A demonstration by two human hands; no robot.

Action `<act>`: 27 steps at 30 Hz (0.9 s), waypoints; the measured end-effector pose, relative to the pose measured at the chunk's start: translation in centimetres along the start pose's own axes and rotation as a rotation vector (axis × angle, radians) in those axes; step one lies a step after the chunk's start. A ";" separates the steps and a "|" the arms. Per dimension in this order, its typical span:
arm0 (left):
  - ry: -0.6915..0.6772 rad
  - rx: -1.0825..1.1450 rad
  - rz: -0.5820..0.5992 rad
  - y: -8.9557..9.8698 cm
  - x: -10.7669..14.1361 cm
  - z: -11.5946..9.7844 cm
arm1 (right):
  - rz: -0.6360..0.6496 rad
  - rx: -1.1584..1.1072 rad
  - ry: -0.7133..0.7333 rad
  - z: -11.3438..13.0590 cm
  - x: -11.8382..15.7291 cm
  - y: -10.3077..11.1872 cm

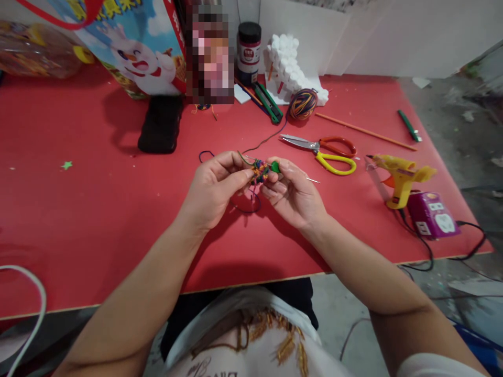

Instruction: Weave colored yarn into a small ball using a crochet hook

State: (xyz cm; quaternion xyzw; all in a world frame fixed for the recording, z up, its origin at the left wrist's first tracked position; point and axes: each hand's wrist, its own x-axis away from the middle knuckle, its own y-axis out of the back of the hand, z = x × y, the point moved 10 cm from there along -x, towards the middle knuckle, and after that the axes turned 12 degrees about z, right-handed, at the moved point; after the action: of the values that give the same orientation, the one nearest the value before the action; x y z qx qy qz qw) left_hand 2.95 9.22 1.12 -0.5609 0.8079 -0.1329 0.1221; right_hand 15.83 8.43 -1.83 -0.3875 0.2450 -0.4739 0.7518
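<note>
Little multicolour yarn piece (259, 172) is right up close between both hands: left hand (212, 186) pinching its edge, right hand (296, 196) closed on the green-gripped tool (275, 166). I'd go snug on that pinch, strand slack from the yarn ball (303, 103).

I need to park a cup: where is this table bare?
Widest: the left side, between the black object, left hand and near table edge, holding just a green star and specks. Smaller: between scissors, glue gun and right forearm. Crowded: the far side from jar to yarn ball, and the right end around the purple box.
</note>
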 end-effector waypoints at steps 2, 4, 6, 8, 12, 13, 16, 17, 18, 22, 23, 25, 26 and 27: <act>-0.002 -0.001 -0.005 0.1 0.0 0.1 | -0.001 0.000 0.002 0.0 0.0 0.0; -0.009 -0.012 -0.005 0.2 0.0 0.1 | -0.001 0.004 0.004 0.1 0.0 0.0; -0.036 -0.020 0.006 0.2 0.0 0.0 | 0.001 0.012 0.010 0.2 0.0 0.0; -0.072 -0.027 0.026 0.2 0.0 -0.2 | -0.002 0.021 0.016 0.4 0.0 0.0; -0.108 -0.063 0.045 0.1 -0.1 -0.4 | -0.012 0.038 0.016 0.6 0.0 0.1; -0.107 -0.070 0.039 0.2 -0.2 -0.4 | -0.007 0.039 0.015 0.6 0.0 0.1; -0.102 -0.092 0.011 0.4 -0.2 -0.4 | 0.005 0.042 0.006 0.5 0.0 0.0; -0.099 -0.104 0.005 0.4 -0.2 -0.4 | 0.006 0.046 -0.001 0.4 0.0 0.1; -0.098 -0.115 0.000 0.5 -0.2 -0.4 | 0.006 0.051 -0.009 0.4 0.0 0.1; -0.084 -0.131 0.001 0.3 -0.2 -0.5 | 0.027 0.045 -0.050 0.1 -0.1 0.0; -0.080 -0.132 0.006 0.3 -0.1 -0.5 | 0.037 0.031 -0.063 0.0 -0.1 -0.1; -0.072 -0.138 0.035 -0.1 -0.1 -0.5 | 0.055 0.004 -0.097 -0.3 -0.2 -0.2; -0.066 -0.140 0.052 -0.3 0.0 -0.4 | 0.065 -0.005 -0.116 -0.5 -0.2 -0.3; -0.060 -0.144 0.071 -0.5 0.0 -0.3 | 0.077 -0.011 -0.133 -0.6 -0.2 -0.3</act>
State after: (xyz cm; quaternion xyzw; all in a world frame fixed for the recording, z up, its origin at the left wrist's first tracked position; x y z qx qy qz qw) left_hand 3.24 9.07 1.62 -0.5429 0.8308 -0.0533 0.1104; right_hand 15.15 8.32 -1.94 -0.4126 0.2118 -0.4167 0.7818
